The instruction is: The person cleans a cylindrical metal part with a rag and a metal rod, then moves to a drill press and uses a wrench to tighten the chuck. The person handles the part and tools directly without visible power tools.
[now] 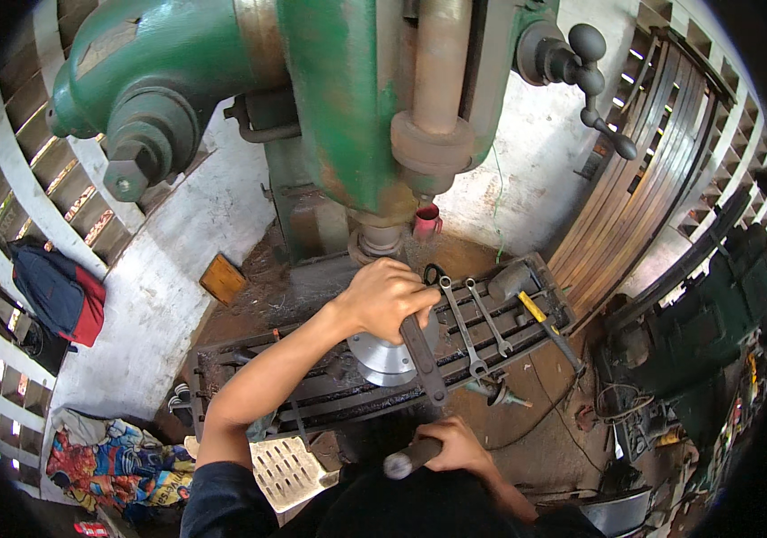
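Observation:
My left hand grips the upper end of a long dark wrench over a round silvery metal workpiece on the slotted machine table. My right hand is closed around the end of a grey metal handle bar near the table's front edge. The wrench runs from my left hand down toward my right hand. Above the workpiece stands the spindle of a big green milling machine.
Two open-ended spanners, a hammer with a yellow-marked handle and a small cone-shaped part lie on the table's right side. A red cup stands behind. Stacked metal strips lean at right; a bag hangs at left.

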Demonstrator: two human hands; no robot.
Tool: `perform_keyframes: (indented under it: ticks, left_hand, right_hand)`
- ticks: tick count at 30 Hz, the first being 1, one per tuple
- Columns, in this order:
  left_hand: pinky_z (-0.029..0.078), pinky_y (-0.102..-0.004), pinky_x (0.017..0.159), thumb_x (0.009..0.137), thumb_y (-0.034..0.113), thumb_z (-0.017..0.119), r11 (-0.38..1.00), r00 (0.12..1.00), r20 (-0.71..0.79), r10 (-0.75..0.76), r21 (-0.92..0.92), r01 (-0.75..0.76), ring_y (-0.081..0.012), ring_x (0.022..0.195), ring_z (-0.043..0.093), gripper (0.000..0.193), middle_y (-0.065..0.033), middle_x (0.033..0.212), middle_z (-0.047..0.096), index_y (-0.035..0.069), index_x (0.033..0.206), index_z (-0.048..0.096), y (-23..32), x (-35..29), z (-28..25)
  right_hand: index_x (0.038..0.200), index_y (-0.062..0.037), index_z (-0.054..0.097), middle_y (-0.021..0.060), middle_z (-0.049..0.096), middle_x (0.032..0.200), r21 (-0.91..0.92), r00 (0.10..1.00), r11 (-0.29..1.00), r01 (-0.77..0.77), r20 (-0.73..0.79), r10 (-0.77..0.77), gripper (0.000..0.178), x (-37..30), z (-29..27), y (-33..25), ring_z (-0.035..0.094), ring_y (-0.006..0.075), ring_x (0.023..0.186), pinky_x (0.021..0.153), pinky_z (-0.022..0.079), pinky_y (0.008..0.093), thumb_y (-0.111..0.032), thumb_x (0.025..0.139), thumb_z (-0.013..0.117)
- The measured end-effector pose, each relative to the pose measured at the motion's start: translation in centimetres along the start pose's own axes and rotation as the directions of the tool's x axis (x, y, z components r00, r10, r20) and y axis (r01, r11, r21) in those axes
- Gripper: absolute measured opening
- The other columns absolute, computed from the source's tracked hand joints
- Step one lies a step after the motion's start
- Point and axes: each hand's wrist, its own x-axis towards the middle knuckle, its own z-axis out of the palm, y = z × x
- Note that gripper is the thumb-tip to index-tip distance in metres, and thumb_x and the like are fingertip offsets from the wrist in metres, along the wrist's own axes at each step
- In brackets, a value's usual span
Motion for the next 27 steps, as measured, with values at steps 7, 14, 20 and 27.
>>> perform_keyframes:
  ticks: [7, 14, 20, 27]
  left_hand:
    - [0.047, -0.0379, 0.054, 0.054, 0.015, 0.072, 0.994, 0.995, 0.022, -0.097, 0.046, 0.096, -0.0249, 0.059, 0.062, 0.024, -0.0013, 0.06, 0.058, 0.014, 0.074, 0.059, 0.4, 0.7, 0.7]
    - [0.049, -0.0398, 0.054, 0.061, 0.015, 0.069, 0.963, 0.976, 0.008, -0.218, 0.166, 0.214, -0.026, 0.06, 0.064, 0.018, -0.0043, 0.06, 0.059, 0.014, 0.077, 0.06, 0.0, 2.1, 2.7]
    - [0.054, -0.0423, 0.062, 0.06, 0.014, 0.068, 0.903, 0.93, -0.047, -0.364, 0.228, 0.365, -0.0312, 0.072, 0.068, 0.026, -0.0104, 0.075, 0.067, 0.008, 0.085, 0.065, 0.2, 3.8, 3.7]
    - [0.056, -0.049, 0.067, 0.071, 0.012, 0.069, 0.759, 0.789, 0.033, -0.614, 0.299, 0.578, -0.0377, 0.075, 0.069, 0.029, -0.0183, 0.081, 0.069, 0.001, 0.097, 0.065, -0.8, 5.8, 4.9]
  right_hand:
    - [0.083, -0.0062, 0.069, 0.0099, 0.067, 0.072, 0.242, 0.957, 0.97, 0.01, -0.284, 0.061, 0.025, 3.3, -0.9, -2.0, 0.066, 0.0262, 0.063, 0.06, 0.051, 0.0361, -0.016, 0.06, 0.075]
    - [0.075, -0.0079, 0.067, 0.0075, 0.066, 0.07, 0.006, 0.915, 0.918, 0.397, -0.074, -0.396, 0.022, 3.1, -4.1, -0.3, 0.065, 0.0222, 0.062, 0.06, 0.05, 0.0336, -0.016, 0.058, 0.077]
    - [0.067, -0.0056, 0.063, 0.0065, 0.059, 0.058, 0.448, 0.793, 0.894, 0.03, -0.555, 0.252, 0.018, 6.0, -6.5, 3.8, 0.059, 0.0201, 0.048, 0.05, 0.047, 0.0309, -0.011, 0.067, 0.08]
    - [0.073, -0.0057, 0.052, 0.0035, 0.05, 0.055, 0.617, 0.697, 0.781, 0.095, -0.601, 0.39, 0.016, 10.2, -10.1, 5.6, 0.046, 0.016, 0.043, 0.045, 0.039, 0.0323, -0.005, 0.075, 0.068]
